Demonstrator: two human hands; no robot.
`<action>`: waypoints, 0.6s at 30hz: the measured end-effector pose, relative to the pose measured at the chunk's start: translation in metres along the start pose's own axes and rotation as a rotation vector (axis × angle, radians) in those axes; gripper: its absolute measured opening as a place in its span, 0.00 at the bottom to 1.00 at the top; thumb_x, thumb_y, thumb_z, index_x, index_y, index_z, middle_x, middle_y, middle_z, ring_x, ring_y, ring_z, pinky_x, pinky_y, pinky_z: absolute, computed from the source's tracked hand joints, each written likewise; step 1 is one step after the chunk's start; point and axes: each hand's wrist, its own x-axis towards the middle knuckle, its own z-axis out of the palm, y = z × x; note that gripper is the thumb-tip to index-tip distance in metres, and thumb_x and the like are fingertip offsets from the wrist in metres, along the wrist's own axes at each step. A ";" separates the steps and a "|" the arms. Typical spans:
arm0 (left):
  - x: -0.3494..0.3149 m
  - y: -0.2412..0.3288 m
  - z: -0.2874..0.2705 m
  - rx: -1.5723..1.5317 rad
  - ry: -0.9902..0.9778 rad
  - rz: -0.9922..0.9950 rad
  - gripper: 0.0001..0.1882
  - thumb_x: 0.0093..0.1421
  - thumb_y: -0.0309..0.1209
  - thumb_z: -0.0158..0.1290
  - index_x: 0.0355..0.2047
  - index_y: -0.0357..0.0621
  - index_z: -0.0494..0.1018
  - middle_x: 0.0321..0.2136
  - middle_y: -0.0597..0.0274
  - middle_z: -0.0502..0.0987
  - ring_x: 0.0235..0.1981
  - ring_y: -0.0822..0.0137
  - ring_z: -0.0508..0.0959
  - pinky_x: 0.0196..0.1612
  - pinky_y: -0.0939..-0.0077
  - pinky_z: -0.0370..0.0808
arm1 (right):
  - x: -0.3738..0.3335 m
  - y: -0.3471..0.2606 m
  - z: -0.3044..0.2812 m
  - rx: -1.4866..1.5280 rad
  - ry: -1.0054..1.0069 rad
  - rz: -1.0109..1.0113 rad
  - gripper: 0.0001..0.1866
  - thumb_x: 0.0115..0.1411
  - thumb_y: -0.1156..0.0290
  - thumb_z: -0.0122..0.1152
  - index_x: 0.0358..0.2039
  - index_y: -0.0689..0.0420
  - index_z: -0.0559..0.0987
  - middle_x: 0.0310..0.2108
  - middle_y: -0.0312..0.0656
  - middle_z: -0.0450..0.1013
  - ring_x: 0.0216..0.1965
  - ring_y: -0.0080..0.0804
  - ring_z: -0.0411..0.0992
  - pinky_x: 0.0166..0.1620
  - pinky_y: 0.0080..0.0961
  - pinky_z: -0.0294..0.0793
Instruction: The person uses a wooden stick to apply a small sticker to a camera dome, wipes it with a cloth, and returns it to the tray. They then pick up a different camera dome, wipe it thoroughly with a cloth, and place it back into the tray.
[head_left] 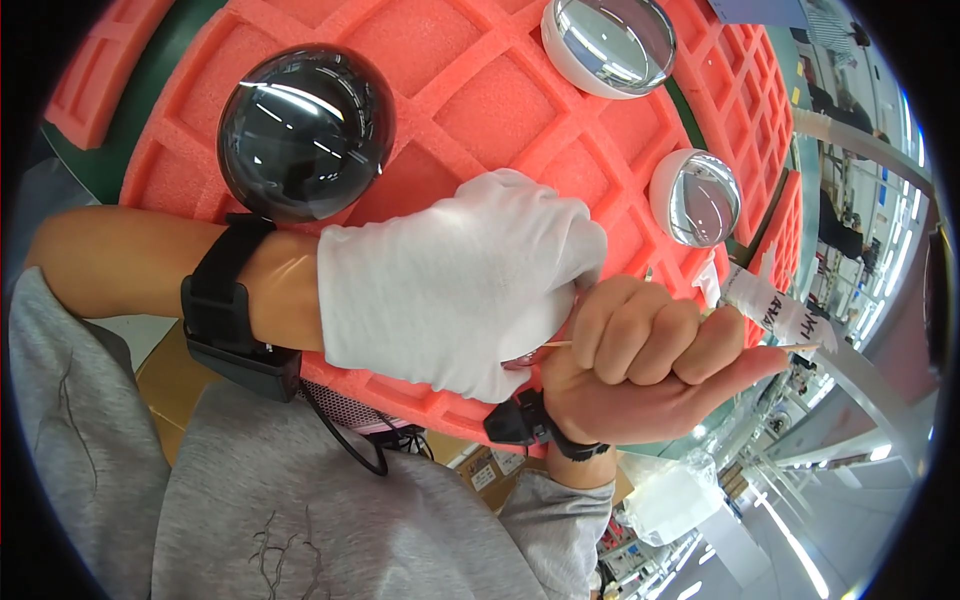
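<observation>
The left hand, in a white fabric glove, curls its fingers around a shiny, curved object mostly hidden by the glove, above the coral-red foam tray with square compartments. The bare right hand grips a thin, pale stick, its inner end beside that object. A glossy black sphere sits on the tray, left of two clear, white-based glass domes.

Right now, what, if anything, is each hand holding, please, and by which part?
Right hand: a thin stick, by its middle. Left hand: too hidden to tell.
</observation>
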 end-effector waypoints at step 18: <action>0.006 0.000 -0.002 -0.209 -0.128 -0.170 0.25 0.41 0.34 0.69 0.38 0.39 0.73 0.42 0.55 0.68 0.43 0.52 0.71 0.45 0.58 0.68 | 0.002 0.000 0.002 -0.183 -0.287 -0.008 0.31 0.75 0.41 0.25 0.20 0.49 0.53 0.08 0.28 0.44 0.08 0.16 0.39 0.12 0.20 0.37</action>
